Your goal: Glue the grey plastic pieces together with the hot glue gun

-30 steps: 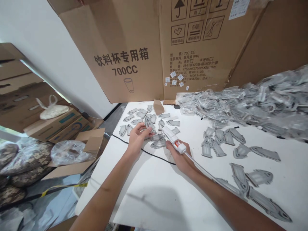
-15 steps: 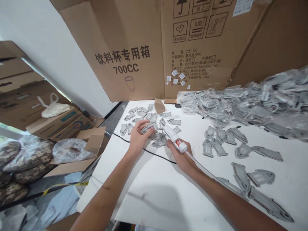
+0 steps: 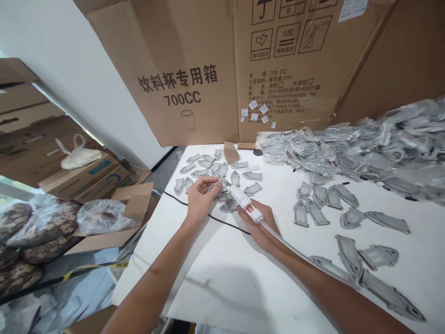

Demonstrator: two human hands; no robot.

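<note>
Between the thumb and fingers of my left hand (image 3: 200, 197) is a small grey plastic part (image 3: 223, 181), partly covered by the fingers. My right hand (image 3: 263, 226) is closed around a white corded pen-like tool (image 3: 245, 202) with a red patch on its body. The tool's narrow front end points up and left, close to the held part; whether they touch I cannot tell. Just below lie more grey parts (image 3: 228, 206), and a spread of similar flat, pointed parts (image 3: 206, 163) covers the table beyond my left hand.
Bagged grey parts (image 3: 347, 144) are heaped at the back right of the white table (image 3: 215, 273). Several loose parts (image 3: 316, 211) lie on the right side. A large cardboard box (image 3: 187, 46) stands behind. A black cable (image 3: 222, 223) crosses the tabletop. Open cartons (image 3: 111, 236) sit left.
My right hand has brought the tool a little left, nearer the grey part. My left hand has tilted that part upward while keeping hold of it.
</note>
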